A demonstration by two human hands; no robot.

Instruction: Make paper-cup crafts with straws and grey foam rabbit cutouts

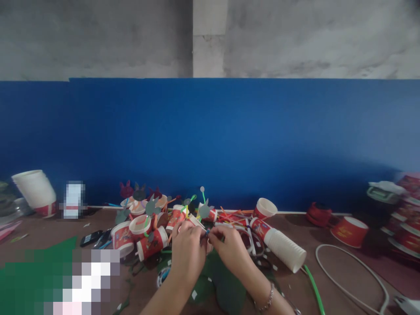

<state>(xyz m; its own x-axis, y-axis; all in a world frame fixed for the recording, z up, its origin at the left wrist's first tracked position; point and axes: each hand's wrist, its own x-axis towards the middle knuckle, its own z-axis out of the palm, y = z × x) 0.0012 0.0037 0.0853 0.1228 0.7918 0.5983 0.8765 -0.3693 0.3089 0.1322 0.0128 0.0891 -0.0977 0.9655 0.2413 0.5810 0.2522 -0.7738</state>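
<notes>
My left hand (187, 251) and my right hand (229, 247) meet over the table, fingers pinched together on a small piece (206, 233) between them, too small to name. Just beyond the hands lies a heap of red and white paper cups (149, 232) with coloured straws (229, 214) and grey-green cut-out shapes (152, 205) stuck in them. Under my wrists lies dark green sheet material (226, 288). A bracelet (269, 298) is on my right wrist.
A stack of white cups (284, 249) lies on its side right of the hands. A white cable loop (357, 267) and a red bowl (349, 231) sit at right, more red cups (408, 227) far right. A white cup stack (36, 190) stands far left. Blue wall (210, 140) behind.
</notes>
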